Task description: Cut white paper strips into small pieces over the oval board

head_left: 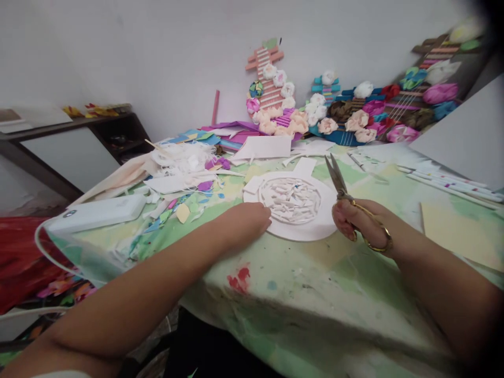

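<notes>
A flat white cardboard cutout (pixel 303 232), round with a short tab at the top, lies on the table. Its middle carries a ring filled with many small white paper scraps (pixel 293 199). My left hand (pixel 252 223) rests at the cutout's left edge with fingers curled together; whatever is under the fingertips is hidden. On the other side, my right hand (pixel 360 223) grips scissors (pixel 340 181) with gold handles. The blades point up and away, slightly parted, just off the cutout's right edge.
A green-patterned cloth (pixel 283 283) covers the table. Coloured paper bits (pixel 183 212), a white device with a cable (pixel 98 212) and tangled white string (pixel 189 157) lie left. Paper-flower crafts (pixel 275 100) lean on the wall. White sticks (pixel 452 184) and a yellow sheet (pixel 460 233) are right.
</notes>
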`<move>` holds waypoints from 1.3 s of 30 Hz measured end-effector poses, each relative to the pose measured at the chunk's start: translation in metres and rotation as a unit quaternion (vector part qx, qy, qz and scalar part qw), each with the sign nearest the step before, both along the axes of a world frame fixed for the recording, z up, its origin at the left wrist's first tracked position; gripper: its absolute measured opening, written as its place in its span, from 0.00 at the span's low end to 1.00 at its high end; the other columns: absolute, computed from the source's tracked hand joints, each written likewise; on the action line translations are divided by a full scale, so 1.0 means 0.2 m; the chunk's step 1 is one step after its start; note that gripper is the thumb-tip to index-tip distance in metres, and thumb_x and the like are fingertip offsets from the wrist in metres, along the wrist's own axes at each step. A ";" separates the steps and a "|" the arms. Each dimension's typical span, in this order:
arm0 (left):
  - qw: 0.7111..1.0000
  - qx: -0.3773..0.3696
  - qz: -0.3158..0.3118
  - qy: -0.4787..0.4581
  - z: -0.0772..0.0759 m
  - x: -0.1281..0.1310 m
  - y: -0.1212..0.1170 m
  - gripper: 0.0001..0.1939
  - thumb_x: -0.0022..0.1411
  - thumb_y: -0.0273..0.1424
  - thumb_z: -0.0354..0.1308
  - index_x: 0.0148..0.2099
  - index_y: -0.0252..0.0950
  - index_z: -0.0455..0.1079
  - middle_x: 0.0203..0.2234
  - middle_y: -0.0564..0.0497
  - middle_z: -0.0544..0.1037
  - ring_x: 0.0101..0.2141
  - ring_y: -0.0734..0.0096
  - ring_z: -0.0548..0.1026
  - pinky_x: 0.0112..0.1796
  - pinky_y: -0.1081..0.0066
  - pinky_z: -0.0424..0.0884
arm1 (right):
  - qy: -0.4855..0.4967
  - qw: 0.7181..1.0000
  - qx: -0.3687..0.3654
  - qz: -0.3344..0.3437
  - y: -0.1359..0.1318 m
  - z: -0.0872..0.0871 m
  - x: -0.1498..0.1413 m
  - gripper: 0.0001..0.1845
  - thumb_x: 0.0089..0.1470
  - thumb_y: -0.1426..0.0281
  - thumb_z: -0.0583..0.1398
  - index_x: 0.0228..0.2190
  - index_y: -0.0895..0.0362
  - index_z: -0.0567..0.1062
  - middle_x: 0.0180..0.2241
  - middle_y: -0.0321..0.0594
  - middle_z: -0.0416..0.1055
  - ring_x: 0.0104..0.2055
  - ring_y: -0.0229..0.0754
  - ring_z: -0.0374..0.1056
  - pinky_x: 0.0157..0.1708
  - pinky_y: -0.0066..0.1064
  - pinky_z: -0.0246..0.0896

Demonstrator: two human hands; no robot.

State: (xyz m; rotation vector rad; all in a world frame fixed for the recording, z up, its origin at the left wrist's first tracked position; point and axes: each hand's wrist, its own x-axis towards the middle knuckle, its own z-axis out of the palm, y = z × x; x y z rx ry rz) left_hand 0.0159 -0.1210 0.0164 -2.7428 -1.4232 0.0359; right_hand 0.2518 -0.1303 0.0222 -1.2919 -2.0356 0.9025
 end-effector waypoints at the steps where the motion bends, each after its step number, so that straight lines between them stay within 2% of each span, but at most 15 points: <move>1: 1.000 -0.006 0.002 0.001 0.00 0.00 0.00 0.19 0.58 0.35 0.35 0.31 0.34 0.65 0.27 0.48 0.71 0.27 0.71 0.67 0.28 0.71 0.62 | -0.016 1.000 -0.004 0.004 0.00 0.00 0.00 0.24 0.52 0.55 0.43 0.14 0.57 0.60 0.15 0.34 0.57 0.19 0.33 0.55 0.21 0.28 0.49; 9: 1.000 -0.025 0.009 -0.005 0.01 0.00 0.01 0.19 0.58 0.35 0.35 0.31 0.34 0.65 0.28 0.46 0.71 0.28 0.71 0.68 0.30 0.72 0.62 | 0.012 0.999 -0.019 0.022 0.07 -0.07 0.05 0.24 0.52 0.53 0.42 0.15 0.56 0.58 0.14 0.33 0.56 0.17 0.33 0.55 0.18 0.28 0.49; 15: 0.998 -0.032 0.036 -0.046 0.01 -0.01 0.02 0.17 0.57 0.34 0.36 0.29 0.34 0.64 0.26 0.47 0.71 0.27 0.71 0.67 0.28 0.72 0.61 | -0.002 0.999 -0.002 0.038 0.07 -0.06 0.05 0.25 0.51 0.53 0.41 0.15 0.56 0.59 0.14 0.34 0.57 0.17 0.33 0.56 0.20 0.27 0.50; 19: 0.988 0.019 0.087 -0.124 0.06 0.01 0.13 0.16 0.57 0.34 0.36 0.32 0.35 0.65 0.29 0.49 0.72 0.29 0.71 0.68 0.29 0.73 0.61 | -0.009 0.999 0.001 0.037 0.07 -0.06 0.06 0.26 0.51 0.52 0.41 0.15 0.56 0.60 0.14 0.34 0.58 0.17 0.33 0.55 0.19 0.27 0.49; 22: 0.986 0.095 0.105 -0.093 0.08 0.08 0.27 0.18 0.57 0.32 0.34 0.36 0.33 0.64 0.31 0.46 0.71 0.33 0.68 0.67 0.33 0.70 0.60 | 0.000 1.000 -0.006 0.022 0.08 -0.06 0.06 0.26 0.50 0.51 0.41 0.15 0.57 0.59 0.13 0.34 0.57 0.17 0.33 0.55 0.18 0.27 0.48; 25: 0.990 0.073 0.098 -0.071 0.07 0.15 0.40 0.18 0.56 0.32 0.36 0.35 0.31 0.66 0.31 0.43 0.72 0.32 0.65 0.68 0.32 0.69 0.61 | 0.010 1.000 -0.005 0.006 0.07 -0.05 0.05 0.26 0.50 0.50 0.41 0.15 0.57 0.59 0.14 0.34 0.57 0.17 0.33 0.55 0.19 0.27 0.49; 28: 0.993 0.060 0.082 -0.057 0.04 0.19 0.48 0.17 0.55 0.33 0.39 0.33 0.31 0.67 0.30 0.43 0.72 0.32 0.65 0.69 0.32 0.69 0.61 | 0.013 1.000 -0.002 -0.006 0.06 -0.03 0.05 0.26 0.49 0.50 0.41 0.16 0.57 0.58 0.14 0.34 0.58 0.17 0.33 0.55 0.19 0.27 0.50; 34: 0.992 0.049 0.101 -0.058 0.04 0.19 0.55 0.19 0.54 0.34 0.38 0.33 0.32 0.69 0.30 0.42 0.73 0.32 0.63 0.69 0.32 0.69 0.62 | 0.025 0.999 -0.019 -0.014 0.05 -0.03 0.04 0.26 0.50 0.50 0.40 0.15 0.56 0.58 0.14 0.33 0.56 0.17 0.33 0.54 0.19 0.27 0.49; 39: 0.989 0.015 0.134 -0.066 0.04 0.13 0.53 0.19 0.52 0.37 0.40 0.34 0.33 0.69 0.32 0.44 0.73 0.31 0.65 0.69 0.31 0.70 0.62 | 0.023 1.000 -0.012 0.002 0.06 -0.03 0.05 0.26 0.50 0.50 0.40 0.15 0.56 0.57 0.14 0.34 0.56 0.17 0.32 0.54 0.18 0.27 0.48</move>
